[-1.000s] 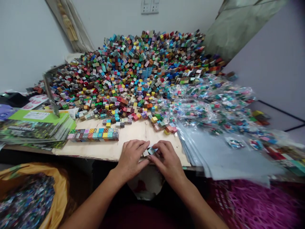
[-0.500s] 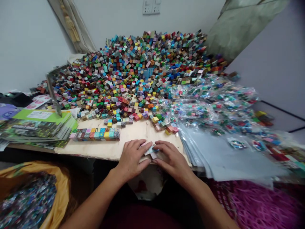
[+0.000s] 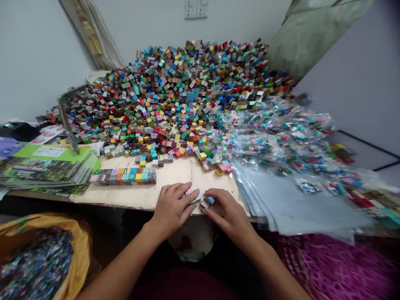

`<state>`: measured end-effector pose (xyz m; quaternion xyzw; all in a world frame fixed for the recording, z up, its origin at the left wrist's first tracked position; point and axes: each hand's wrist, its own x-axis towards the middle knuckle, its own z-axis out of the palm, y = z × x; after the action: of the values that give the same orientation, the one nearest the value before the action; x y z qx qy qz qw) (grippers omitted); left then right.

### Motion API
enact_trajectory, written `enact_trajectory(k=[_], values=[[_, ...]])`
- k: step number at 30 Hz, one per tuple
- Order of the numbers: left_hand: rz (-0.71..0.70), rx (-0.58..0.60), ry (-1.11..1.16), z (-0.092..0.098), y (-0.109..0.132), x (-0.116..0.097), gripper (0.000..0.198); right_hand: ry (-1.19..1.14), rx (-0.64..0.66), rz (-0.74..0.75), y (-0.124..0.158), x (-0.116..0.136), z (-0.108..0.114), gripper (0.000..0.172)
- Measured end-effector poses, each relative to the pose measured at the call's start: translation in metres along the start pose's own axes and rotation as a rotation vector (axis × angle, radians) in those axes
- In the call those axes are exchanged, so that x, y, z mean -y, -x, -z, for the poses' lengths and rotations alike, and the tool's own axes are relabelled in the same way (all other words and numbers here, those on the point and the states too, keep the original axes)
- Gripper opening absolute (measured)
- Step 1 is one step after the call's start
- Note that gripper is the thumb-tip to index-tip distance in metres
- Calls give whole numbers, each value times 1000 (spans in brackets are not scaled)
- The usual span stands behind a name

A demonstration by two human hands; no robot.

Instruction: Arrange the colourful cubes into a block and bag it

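Small pink and pale cubes [image 3: 189, 192] show under the fingers of my left hand [image 3: 171, 208], which curls round them at the table's front edge. A short distance to the right, my right hand [image 3: 229, 212] pinches a few pale and light-blue cubes [image 3: 205, 203] between thumb and fingers. A narrow gap lies between the two groups. Fingers cover part of both, so how many cubes each hand has is hidden. To the left, a neat block of patterned cubes [image 3: 125, 176] lies in rows on the pale board [image 3: 175, 171].
A large heap of loose coloured cubes [image 3: 175, 83] covers the back. Filled clear bags [image 3: 259, 143] and flat plastic bags [image 3: 281, 200] lie right. Printed booklets [image 3: 46, 166] are stacked left. A yellow sack [image 3: 83, 237] and magenta basket [image 3: 337, 266] stand below the table edge.
My hands have moved slightly apart. The cubes that were together between them are now in two groups, with the right hand's cubes drawn to the right.
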<state>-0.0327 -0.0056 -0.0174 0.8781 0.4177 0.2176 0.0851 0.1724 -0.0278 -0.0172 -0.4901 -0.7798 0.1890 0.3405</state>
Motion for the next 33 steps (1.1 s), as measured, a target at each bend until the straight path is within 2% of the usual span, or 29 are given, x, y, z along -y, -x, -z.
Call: enact_trajectory(k=[4,8,14,19,24,30,33], values=[[18,16,18,2,-1,-2,38,5,-19,-20,7,-8,3,26],[60,-12,65,3,-7,-8,37,-23,-72,-49,0,-18,4,26],[120,-51,194,1,-14,-7,27,-214,142,-55,-29,-18,1,32],[97,-35,283,6,-11,5,27,-231,193,24,-39,-10,-2,31],[93,-1,220,10,-9,10,37,-231,184,-8,-37,-10,1,37],[120,1,248,7,-12,11,36,-146,151,50,-37,-8,-4,31],[118,13,257,7,-14,13,41,-137,137,47,-36,-7,-7,29]])
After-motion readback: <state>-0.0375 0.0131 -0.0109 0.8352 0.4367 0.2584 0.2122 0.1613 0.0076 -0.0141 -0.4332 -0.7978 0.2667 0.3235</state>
